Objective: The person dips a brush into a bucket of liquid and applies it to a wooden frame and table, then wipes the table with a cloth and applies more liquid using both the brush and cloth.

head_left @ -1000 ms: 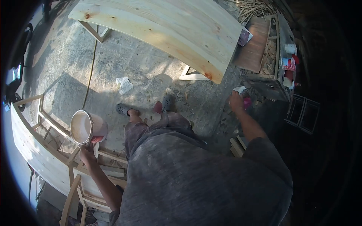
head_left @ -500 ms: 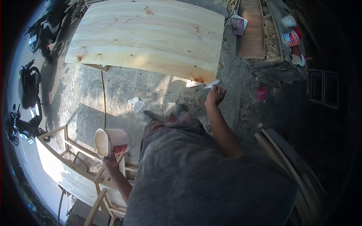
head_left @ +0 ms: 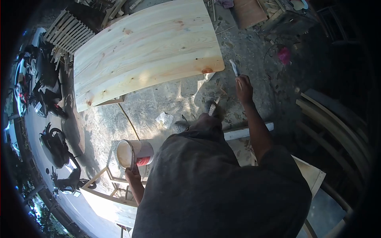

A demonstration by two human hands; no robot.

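Holding a small flat tool (head_left: 234, 68) in the head view, the right hand (head_left: 243, 89) is closed around its lower end, right of the middle of the frame. The tool's long axis runs up and a little to the left, and its pale, bluish tip points toward the near corner of the wooden tabletop (head_left: 145, 49), stopping just beside it without touching. What kind of tool it is cannot be told; it is too small and slightly blurred.

The left hand (head_left: 133, 174), at the lower left of the middle, is clamped on the handle of a bucket (head_left: 135, 153). The bucket is tilted, so its open mouth faces left and toward the camera. It is white, with a red label on its side and a pale cream inside. Whether it contains something is hard to see.

The tabletop is light pine with some reddish knots, and it fills the upper middle. The person's grey shirt (head_left: 222, 186) hides most of the legs and the ground under them. A wooden frame (head_left: 115, 190) at lower left is partly cut off by the dark edge.
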